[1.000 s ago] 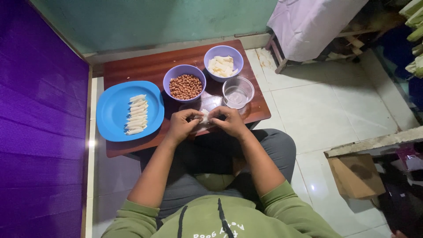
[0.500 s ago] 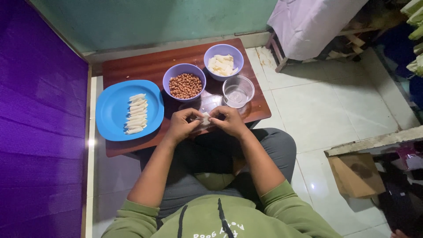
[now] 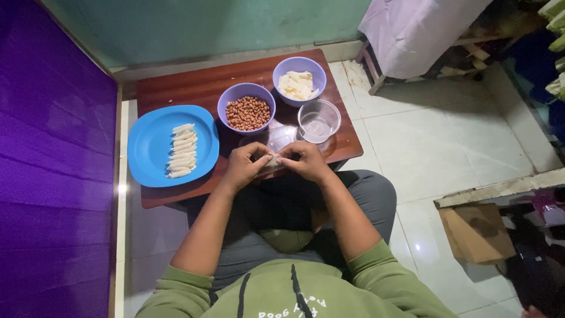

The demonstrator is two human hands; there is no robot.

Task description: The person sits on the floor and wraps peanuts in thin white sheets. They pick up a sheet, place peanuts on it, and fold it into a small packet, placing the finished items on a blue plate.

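Note:
My left hand (image 3: 242, 166) and my right hand (image 3: 303, 161) meet at the near edge of a low wooden table (image 3: 176, 88), both pinching a small pale wrapper piece (image 3: 272, 162) between their fingertips. Just beyond the hands lies a clear plastic sheet (image 3: 281, 136). A purple bowl of brown peanuts (image 3: 247, 113) stands right behind it. A second purple bowl (image 3: 299, 76) holds pale wrapper pieces. A blue plate (image 3: 153, 150) on the left carries a row of several rolled pale pieces (image 3: 181, 150).
A clear plastic cup (image 3: 318, 121) with a little water stands by the table's right edge. A purple wall (image 3: 53, 176) runs along the left, a green wall behind the table. A cloth-covered stand (image 3: 412, 35) and a cardboard box (image 3: 475, 232) sit on the tiled floor at right.
Both hands stay together over the wrapper piece at the table's near edge, with only slight finger movement. Nothing else has moved.

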